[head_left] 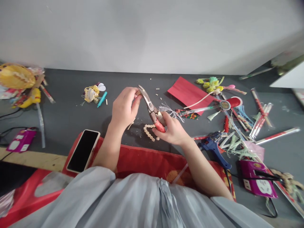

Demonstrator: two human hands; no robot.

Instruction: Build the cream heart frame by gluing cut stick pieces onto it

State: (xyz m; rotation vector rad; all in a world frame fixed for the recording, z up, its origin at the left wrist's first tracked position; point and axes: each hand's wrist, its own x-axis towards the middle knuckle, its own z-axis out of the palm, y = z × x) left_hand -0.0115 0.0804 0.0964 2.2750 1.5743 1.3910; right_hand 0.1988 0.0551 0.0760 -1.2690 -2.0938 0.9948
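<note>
My right hand (174, 129) is wrapped round the red-covered handles of a pair of pruning shears (150, 106). Their metal blades point up and left, reaching the fingertips of my left hand (124, 106). Those fingers are pinched together beside the blades; whatever small tan piece may be in them is too hidden to name. Below the shears, a curved chain of small beige pieces (148, 133) lies on the dark table. A thin pale stick (131, 123) rests under my left wrist. Tiny pale cut bits (157, 89) are scattered beyond the blades.
A red paper sheet (187, 93), a red thread spool (234, 103) and a blue glue gun (215, 148) lie to the right. On the left are a phone (83, 151), a turquoise marker (102, 99) and a yellow glue gun (30, 98). Purple power strips (257, 179) sit near the edge.
</note>
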